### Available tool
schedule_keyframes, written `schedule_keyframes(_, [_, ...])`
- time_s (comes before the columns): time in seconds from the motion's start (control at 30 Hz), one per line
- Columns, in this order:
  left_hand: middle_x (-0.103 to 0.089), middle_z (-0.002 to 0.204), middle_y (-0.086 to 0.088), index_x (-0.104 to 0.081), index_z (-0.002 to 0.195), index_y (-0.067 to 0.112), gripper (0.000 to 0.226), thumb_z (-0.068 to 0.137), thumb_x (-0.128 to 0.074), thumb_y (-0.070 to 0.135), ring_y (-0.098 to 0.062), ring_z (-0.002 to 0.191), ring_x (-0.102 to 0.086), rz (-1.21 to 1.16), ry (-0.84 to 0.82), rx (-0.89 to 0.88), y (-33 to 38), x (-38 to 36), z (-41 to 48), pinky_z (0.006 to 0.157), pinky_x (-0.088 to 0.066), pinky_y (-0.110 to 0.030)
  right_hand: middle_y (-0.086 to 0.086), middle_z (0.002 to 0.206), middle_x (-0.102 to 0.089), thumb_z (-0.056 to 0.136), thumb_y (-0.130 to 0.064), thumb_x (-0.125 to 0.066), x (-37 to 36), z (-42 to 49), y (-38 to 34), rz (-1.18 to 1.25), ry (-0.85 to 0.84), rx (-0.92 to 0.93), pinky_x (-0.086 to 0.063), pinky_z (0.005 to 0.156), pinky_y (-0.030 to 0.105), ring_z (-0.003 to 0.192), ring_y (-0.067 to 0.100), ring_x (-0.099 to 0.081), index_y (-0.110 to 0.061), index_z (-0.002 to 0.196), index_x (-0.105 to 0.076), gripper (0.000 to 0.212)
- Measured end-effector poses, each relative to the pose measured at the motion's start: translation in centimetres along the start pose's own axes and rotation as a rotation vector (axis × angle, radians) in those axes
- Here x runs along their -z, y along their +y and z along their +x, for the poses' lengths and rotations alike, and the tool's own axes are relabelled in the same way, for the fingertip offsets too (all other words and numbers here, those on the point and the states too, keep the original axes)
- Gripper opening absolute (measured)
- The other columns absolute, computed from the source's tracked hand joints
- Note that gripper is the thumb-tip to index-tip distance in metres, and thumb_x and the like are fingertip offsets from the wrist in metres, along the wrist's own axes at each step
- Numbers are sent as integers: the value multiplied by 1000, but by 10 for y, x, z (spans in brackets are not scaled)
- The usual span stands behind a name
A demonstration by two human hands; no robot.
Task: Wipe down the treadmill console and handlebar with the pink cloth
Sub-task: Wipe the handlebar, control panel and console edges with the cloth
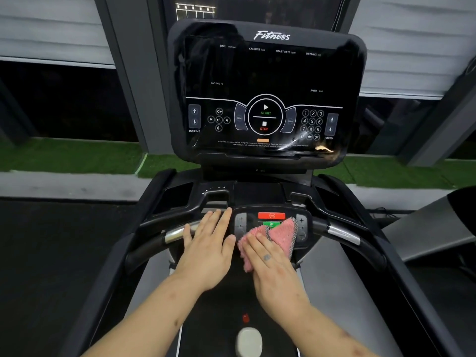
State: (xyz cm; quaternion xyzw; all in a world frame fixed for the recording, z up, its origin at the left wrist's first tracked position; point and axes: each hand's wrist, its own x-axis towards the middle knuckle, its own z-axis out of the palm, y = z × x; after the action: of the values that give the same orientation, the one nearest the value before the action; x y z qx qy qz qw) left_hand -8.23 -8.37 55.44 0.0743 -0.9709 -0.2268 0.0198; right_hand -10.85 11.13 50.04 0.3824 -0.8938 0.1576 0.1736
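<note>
— Black glass fills the top: the console is dark, with only its printed START and STOP marks, arrows and number pad showing. What sits below it?
— The handlebar, curving across with a silver strip on each side. At its middle is a small panel with plus and minus keys.
— And the hands?
— The left hand lies flat on the bar just left of the panel, fingers straight and close together, tips pointing toward the console. Its thumb is just beside the cloth. The right hand is flat too, fingers straight, pressing down on the cloth.
— Where exactly is the cloth?
— The cloth, pink with a grey mesh edge, lies folded on the panel under the right fingers. It covers the panel's lower right part and some of the green button. The red button above it is uncovered
</note>
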Motion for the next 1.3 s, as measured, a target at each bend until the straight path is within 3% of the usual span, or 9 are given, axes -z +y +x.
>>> schedule_keyframes(0.2, [0,171,12,9,160,43,60,107,-20,48,-4,154,13,2,4,0,-2,-1,1,125,8,-52,1,162,-37,98,-17,-49,-4,33,1,41,-8,-45,-31,121,45,154,15,-23,-17,155,-41,57])
schedule_keyframes(0.4, [1,170,13,9,160,44,60,107,-20,48,-3,154,13,-1,-9,6,-2,0,1,126,9,-50,2,164,-32,92,-19,-40,13,26,28,79,-13,-144,-26,123,45,154,15,-22,-16,156,-38,64])
schedule_keyframes(0.57, [1,170,14,10,160,43,61,107,-19,48,-4,154,13,-4,-3,12,0,-1,0,126,8,-50,-1,161,-35,94,-8,-45,26,-14,58,153,108,-269,-25,122,42,152,13,-27,-12,151,-46,57])
schedule_keyframes(0.8, [0,171,13,9,160,43,61,107,-21,49,-4,154,13,-2,10,7,-1,-2,1,126,8,-50,-4,158,-36,95,-11,-46,34,0,64,157,168,-324,-23,122,35,152,-4,-9,-12,150,-48,55])
schedule_keyframes(1.0, [0,171,12,9,160,42,61,107,-20,49,-3,153,13,4,15,4,-2,-4,2,125,9,-50,-13,160,-28,93,2,-59,34,5,70,173,113,-385,-12,124,19,149,-11,-3,-18,153,-44,64])
schedule_keyframes(1.13, [1,171,12,9,160,42,61,107,-20,49,-4,153,13,2,6,6,-2,-3,1,126,8,-50,-10,160,-30,90,6,-63,31,-6,62,174,139,-389,-23,124,32,150,-10,-4,-17,153,-44,70])
schedule_keyframes(1.23, [1,171,12,8,161,42,62,107,-21,50,-5,154,13,-4,5,5,-2,-3,1,126,8,-50,-2,160,-37,85,11,-67,28,-21,52,135,158,-338,-40,116,49,152,-3,-11,-13,151,-46,73])
schedule_keyframes(1.3, [-1,171,12,7,161,42,62,107,-21,49,-5,155,12,-14,11,5,-2,-4,1,126,9,-50,-6,162,-35,89,7,-64,22,-30,46,166,125,-389,-41,115,49,153,1,-15,-18,152,-46,70])
